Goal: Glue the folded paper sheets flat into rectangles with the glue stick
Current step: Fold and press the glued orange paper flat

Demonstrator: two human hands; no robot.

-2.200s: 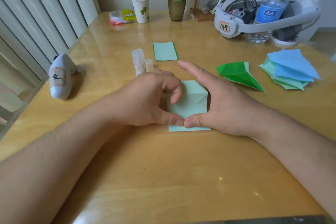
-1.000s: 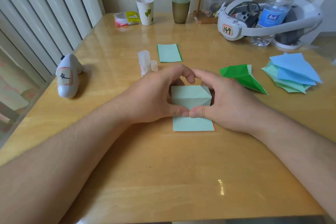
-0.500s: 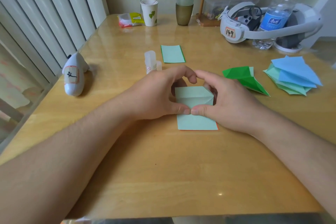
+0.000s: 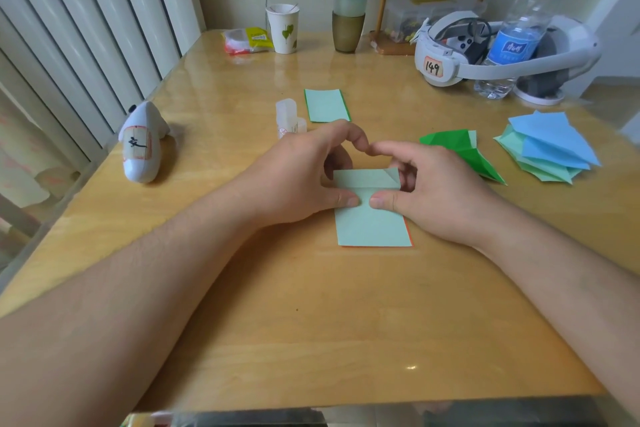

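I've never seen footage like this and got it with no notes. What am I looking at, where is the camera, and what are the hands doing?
There is no machine here: a person works with two bare hands, and the one picture comes from a camera on their head, looking forward and down.

On the wooden table lies a pale green folded paper with an orange edge showing beneath. The left hand and right hand press on it with their thumbs, other fingers curled over its folded top.

Beyond them stand a clear glue stick and a finished green rectangle. To the right lie a dark green folded sheet and a pile of blue and green sheets, not yet glued flat.

At the far edge sit a paper cup, a water bottle and a white headset.
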